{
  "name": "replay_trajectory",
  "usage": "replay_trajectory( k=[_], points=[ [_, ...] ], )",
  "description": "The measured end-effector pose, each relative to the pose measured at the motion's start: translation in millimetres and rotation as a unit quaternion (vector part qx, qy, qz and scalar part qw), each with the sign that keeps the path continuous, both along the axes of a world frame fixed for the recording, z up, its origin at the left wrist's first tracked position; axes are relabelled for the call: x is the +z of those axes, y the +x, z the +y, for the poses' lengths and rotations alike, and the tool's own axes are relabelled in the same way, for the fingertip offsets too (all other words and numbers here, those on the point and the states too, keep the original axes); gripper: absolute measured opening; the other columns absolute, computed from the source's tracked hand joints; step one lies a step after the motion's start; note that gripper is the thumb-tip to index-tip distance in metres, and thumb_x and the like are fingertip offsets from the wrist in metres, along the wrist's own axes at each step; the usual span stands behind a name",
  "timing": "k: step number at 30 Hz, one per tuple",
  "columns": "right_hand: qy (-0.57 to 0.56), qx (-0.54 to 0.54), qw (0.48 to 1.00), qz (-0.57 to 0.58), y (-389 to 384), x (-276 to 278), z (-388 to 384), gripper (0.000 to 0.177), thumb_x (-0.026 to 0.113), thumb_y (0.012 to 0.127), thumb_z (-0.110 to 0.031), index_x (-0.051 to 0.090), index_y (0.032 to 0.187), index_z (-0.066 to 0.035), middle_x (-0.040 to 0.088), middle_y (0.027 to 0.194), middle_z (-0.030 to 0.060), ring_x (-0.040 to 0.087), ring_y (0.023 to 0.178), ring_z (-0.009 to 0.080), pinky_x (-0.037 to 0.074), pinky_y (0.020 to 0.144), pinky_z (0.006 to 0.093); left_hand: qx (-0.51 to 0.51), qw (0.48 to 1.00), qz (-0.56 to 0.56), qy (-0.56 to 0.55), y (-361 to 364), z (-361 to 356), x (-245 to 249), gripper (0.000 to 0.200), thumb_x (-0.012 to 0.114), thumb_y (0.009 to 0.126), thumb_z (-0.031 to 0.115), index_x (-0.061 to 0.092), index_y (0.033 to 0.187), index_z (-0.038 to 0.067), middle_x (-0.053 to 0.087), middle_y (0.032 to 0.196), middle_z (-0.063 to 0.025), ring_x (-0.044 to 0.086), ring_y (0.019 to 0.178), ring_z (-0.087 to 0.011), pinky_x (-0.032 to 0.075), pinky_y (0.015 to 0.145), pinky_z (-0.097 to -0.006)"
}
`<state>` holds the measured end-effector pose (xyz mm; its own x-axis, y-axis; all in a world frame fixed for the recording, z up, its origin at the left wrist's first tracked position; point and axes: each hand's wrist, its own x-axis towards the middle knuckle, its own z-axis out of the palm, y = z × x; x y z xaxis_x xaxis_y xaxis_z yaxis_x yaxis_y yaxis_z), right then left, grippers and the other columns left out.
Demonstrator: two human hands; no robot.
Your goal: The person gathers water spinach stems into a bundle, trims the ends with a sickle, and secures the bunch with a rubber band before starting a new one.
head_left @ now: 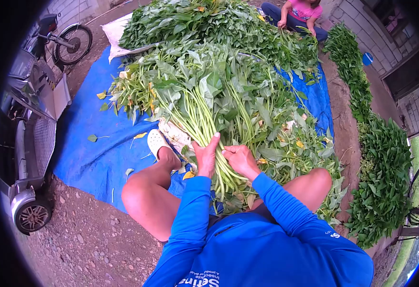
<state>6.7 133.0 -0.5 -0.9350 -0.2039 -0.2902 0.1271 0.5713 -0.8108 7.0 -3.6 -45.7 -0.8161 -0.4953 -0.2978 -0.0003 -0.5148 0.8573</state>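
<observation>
A bunch of water spinach (194, 115), with long pale green stems and broad pointed leaves, lies between my hands, leaves pointing away from me. My left hand (205, 157) is closed round the stems from the left, thumb up. From the right, my right hand (240, 160) grips the same stems, its thumb and forefinger close to the left thumb. The cut stem ends hang below both hands, between my knees. Behind the bunch spreads a large heap of loose greens (238, 81), some leaves yellow.
A blue tarp (87, 148) lies under the heap, with my clog (157, 142) on it. A motorcycle wheel (73, 44) and a sidecar (32, 138) stand left. Bundled greens (379, 177) line the right side. Another person (299, 19) sits at the back, hands on greens.
</observation>
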Motion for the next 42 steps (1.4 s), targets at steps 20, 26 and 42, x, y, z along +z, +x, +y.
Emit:
replay_trajectory(
  k=[20, 26, 42],
  points=[
    [-0.43, 0.018, 0.897, -0.099, -178, 82, -28, 0.02, 0.072, 0.104, -0.018, 0.07, 0.119, -0.005, 0.071, 0.099, 0.0024, 0.069, 0.088, 0.0128, 0.06, 0.081, 0.0304, -0.243, 0.967, -0.049, -0.061, 19, -55, 100, 0.04, 0.077, 0.082, 0.006, 0.063, 0.119, -0.001, 0.069, 0.083, -0.0063, 0.069, 0.067, -0.0165, 0.057, 0.059, -0.0303],
    [-0.24, 0.186, 0.952, -0.049, -85, 132, 43, 0.025, 0.073, 0.104, -0.026, 0.075, 0.116, -0.004, 0.075, 0.098, 0.0006, 0.068, 0.082, 0.0088, 0.057, 0.074, 0.0268, -0.174, 0.984, -0.028, -0.01, 2, -74, 105, 0.029, 0.074, 0.089, 0.005, 0.063, 0.115, 0.0, 0.068, 0.087, -0.008, 0.069, 0.068, -0.0186, 0.063, 0.063, -0.0356],
    [-0.097, 0.102, 0.961, 0.238, 110, 98, 65, 0.016, 0.076, 0.1, -0.016, 0.076, 0.107, -0.002, 0.076, 0.091, 0.0152, 0.075, 0.077, 0.0327, 0.059, 0.068, 0.0423, -0.092, 0.995, -0.036, -0.007, -5, -72, 103, 0.022, 0.074, 0.091, 0.011, 0.064, 0.107, 0.0, 0.067, 0.087, -0.0101, 0.07, 0.074, -0.0209, 0.065, 0.069, -0.0392]
  ],
)
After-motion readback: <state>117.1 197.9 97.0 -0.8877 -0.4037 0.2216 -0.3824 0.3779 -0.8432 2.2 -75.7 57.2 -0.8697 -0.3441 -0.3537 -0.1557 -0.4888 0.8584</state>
